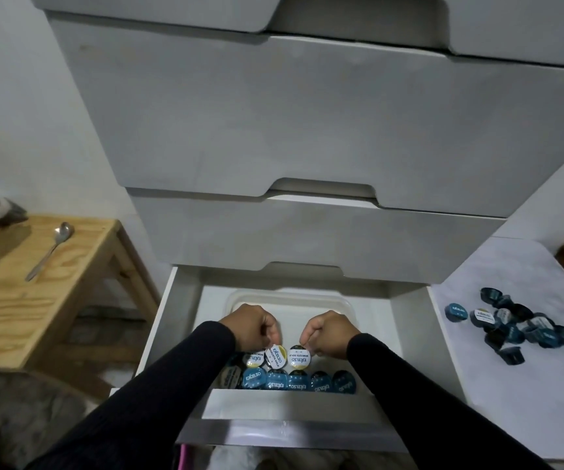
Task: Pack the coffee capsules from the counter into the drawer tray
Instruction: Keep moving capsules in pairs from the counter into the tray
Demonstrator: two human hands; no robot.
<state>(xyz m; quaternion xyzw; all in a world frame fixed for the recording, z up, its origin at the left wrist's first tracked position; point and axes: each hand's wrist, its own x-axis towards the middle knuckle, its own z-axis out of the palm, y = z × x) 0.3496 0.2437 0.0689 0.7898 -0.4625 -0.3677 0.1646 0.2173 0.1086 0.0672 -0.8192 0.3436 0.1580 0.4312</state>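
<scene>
Head view: closed white drawers (307, 130) loom above the open drawer (409, 334); a spoon (50, 249) lies on the wooden shelf (36, 300) at left. Loose capsules (511, 325) sit heaped on the white counter (528, 401) at right. Left hand (250, 325) fingers pinch a white-lid capsule (275, 356); right hand (331, 332) fingers pinch another white-lid capsule (298, 357), both over the blue capsule row (294, 381) in the clear tray (240, 298). Fingertips curl under, mostly hidden.

I see the tray's (348, 305) far half bare, open to a reach from above. Its near edge is crowded with capsule rows (284, 379), and both hands occupy the middle. The closed drawer front (307, 239) overhangs the far rim. The right surface's (477, 385) near edge lies clear beside the capsule pile (514, 325).
</scene>
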